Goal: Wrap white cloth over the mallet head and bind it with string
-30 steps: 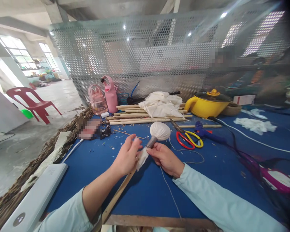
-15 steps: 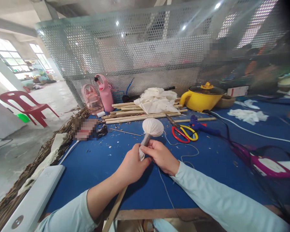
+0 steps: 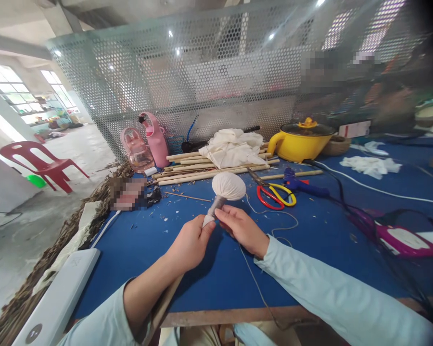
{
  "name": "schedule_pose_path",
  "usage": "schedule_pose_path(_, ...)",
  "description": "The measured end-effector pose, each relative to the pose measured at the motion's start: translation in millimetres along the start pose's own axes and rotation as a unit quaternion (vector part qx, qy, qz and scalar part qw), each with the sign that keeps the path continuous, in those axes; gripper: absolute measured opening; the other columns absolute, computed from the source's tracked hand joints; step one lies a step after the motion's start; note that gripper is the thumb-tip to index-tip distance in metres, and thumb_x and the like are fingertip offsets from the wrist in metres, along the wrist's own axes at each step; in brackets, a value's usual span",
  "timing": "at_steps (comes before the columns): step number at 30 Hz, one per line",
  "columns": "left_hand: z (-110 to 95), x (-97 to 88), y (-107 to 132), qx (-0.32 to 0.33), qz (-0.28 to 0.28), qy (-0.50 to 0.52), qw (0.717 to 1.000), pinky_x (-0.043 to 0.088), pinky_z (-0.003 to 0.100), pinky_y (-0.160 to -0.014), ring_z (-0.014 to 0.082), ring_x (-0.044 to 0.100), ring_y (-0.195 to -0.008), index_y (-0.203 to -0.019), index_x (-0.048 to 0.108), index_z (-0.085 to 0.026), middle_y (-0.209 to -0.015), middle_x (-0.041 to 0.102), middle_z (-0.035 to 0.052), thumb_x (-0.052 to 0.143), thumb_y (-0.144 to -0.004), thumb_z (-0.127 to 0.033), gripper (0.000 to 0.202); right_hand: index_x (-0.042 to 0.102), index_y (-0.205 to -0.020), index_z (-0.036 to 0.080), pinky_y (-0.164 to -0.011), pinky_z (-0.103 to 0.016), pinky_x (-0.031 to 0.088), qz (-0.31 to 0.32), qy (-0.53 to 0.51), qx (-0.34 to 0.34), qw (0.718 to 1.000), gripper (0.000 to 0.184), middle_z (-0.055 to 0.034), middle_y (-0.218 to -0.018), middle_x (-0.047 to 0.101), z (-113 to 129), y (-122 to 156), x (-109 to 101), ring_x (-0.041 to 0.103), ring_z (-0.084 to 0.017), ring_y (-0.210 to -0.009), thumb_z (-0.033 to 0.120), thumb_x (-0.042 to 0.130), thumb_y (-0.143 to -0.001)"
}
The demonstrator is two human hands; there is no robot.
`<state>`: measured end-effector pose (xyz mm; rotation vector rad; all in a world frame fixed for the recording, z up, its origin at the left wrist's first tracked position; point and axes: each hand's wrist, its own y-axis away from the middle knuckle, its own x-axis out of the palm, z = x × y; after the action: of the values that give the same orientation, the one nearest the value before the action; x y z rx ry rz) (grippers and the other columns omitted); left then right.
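Observation:
I hold a wooden stick topped with a round white cloth ball (image 3: 228, 186) over the blue table (image 3: 187, 269). My left hand (image 3: 191, 241) is closed round the stick just below the ball's grey-wrapped neck, over the loose cloth end. My right hand (image 3: 240, 228) pinches the neck from the right side. A thin string (image 3: 274, 226) trails from the neck across the table and over its front edge. The lower stick (image 3: 162, 307) runs down under my left forearm.
Scissors with red and yellow handles (image 3: 274, 196) and a blue tool (image 3: 303, 186) lie right of the ball. Behind are bamboo sticks (image 3: 202, 172), white cloth (image 3: 233, 148), a yellow pot (image 3: 299, 142), pink bottles (image 3: 155, 139) and a perforated screen. A white device (image 3: 57, 298) lies at left.
My left hand has closed over the loose cloth end and slid up the stick toward the neck. The view shifted slightly down and left.

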<state>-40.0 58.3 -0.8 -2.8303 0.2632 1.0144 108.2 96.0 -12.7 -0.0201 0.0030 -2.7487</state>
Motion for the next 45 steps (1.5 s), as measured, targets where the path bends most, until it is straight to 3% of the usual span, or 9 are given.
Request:
schedule_pose_path(6,6.7,4.6,-5.6,-0.075,0.022,0.208,0.975,0.026,0.018,-0.041,0.0058,0.032,-0.042,-0.075,0.041,-0.019,-0.053,0.035,-0.007,0.035,-0.085,-0.056,0.038,0.051,-0.063,0.016,-0.053,-0.024,0.029,-0.022,0.105,-0.116,0.987,0.026,0.0035,-0.056,0.042,4.6,3.6,-1.5,0.035,-0.01,-0.054,0.034,0.052,-0.082)
schedule_pose_path(13,-6.1,1.9,-3.3,-0.126,0.084,0.399,0.904,0.017,0.013,-0.032,0.003,0.02,-0.035,-0.078,0.038,-0.021,-0.05,0.025,-0.0104,0.043,-0.081,-0.057,0.036,0.055,-0.066,0.014,-0.056,-0.024,0.034,0.007,0.092,-0.128,0.987,0.023,0.0011,-0.06,0.05,9.7,2.8,-7.5,0.041,-0.01,-0.058,0.033,0.055,-0.079)
schedule_pose_path(20,-9.1,-3.6,3.4,-0.108,0.157,0.494,0.848,0.017,0.011,-0.03,0.0019,0.016,-0.033,-0.078,0.041,-0.021,-0.047,0.026,-0.0107,0.042,-0.083,-0.053,0.033,0.052,-0.083,0.017,-0.037,-0.021,0.016,0.081,-0.064,-0.06,0.993,0.028,0.0051,-0.056,0.05,10.3,-0.8,-12.5,0.027,-0.004,-0.037,0.039,0.066,-0.072)
schedule_pose_path(25,3.5,-3.2,-6.1,-0.151,0.307,0.536,0.772,0.023,0.015,-0.027,0.0049,0.023,-0.03,-0.077,0.044,-0.02,-0.044,0.03,-0.0089,0.037,-0.083,-0.057,0.039,0.053,-0.091,0.016,-0.034,-0.021,0.01,0.185,-0.146,0.028,0.971,0.038,0.007,-0.049,0.045,1.5,-5.4,-18.4,0.02,-0.003,-0.035,0.041,0.069,-0.068)
schedule_pose_path(28,14.9,1.2,-18.2,-0.17,0.268,0.447,0.836,0.036,0.021,-0.035,0.0099,0.043,-0.036,-0.073,0.048,-0.017,-0.046,0.043,-0.0037,0.034,-0.082,-0.06,0.046,0.052,-0.08,0.016,-0.034,-0.02,0.007,0.147,-0.139,0.065,0.977,0.032,0.0101,-0.043,0.032,-6.5,-11.7,-21.7,0.016,-0.003,-0.035,0.041,0.067,-0.069)
schedule_pose_path(31,19.3,4.1,-28.8,-0.136,0.114,0.282,0.943,0.04,0.023,-0.044,0.0132,0.053,-0.047,-0.077,0.053,-0.015,-0.057,0.056,0.0022,0.035,-0.082,-0.059,0.048,0.046,-0.072,0.017,-0.034,-0.019,0.005,0.089,-0.115,0.113,0.983,0.032,0.0115,-0.043,0.026,-11.8,-18.2,-24.3,0.014,-0.003,-0.036,0.04,0.068,-0.067)
schedule_pose_path(33,16.1,5.3,-33.2,-0.095,0.02,0.175,0.98,0.041,0.025,-0.051,0.0152,0.056,-0.057,-0.085,0.055,-0.015,-0.066,0.061,0.0048,0.036,-0.083,-0.056,0.045,0.042,-0.068,0.018,-0.034,-0.018,0.006,0.063,-0.102,0.13,0.984,0.035,0.0118,-0.043,0.025,-13.3,-21.1,-24.7,0.015,-0.003,-0.036,0.039,0.069,-0.065)
schedule_pose_path(37,4.1,14.4,-32.7,-0.001,-0.029,0.053,0.998,0.042,0.026,-0.065,0.0187,0.058,-0.079,-0.105,0.055,-0.016,-0.086,0.064,0.0082,0.046,-0.082,-0.047,0.04,0.044,-0.067,0.018,-0.032,-0.018,0.009,0.041,-0.064,0.118,0.99,0.033,0.0105,-0.042,0.03,-15.3,-23.4,-22.4,0.018,-0.003,-0.034,0.04,0.069,-0.064)
schedule_pose_path(45,7.6,33.6,-18.5,-0.027,0.013,0.169,0.985,0.035,0.02,-0.049,0.0077,0.042,-0.044,-0.103,0.051,-0.017,-0.057,0.048,-0.0053,0.041,-0.085,-0.032,0.026,0.054,-0.075,0.015,-0.034,-0.021,0.012,0.041,-0.026,0.1,0.994,0.027,0.0086,-0.043,0.035,-12.8,-16.8,-15.1,0.023,-0.004,-0.035,0.041,0.064,-0.071)
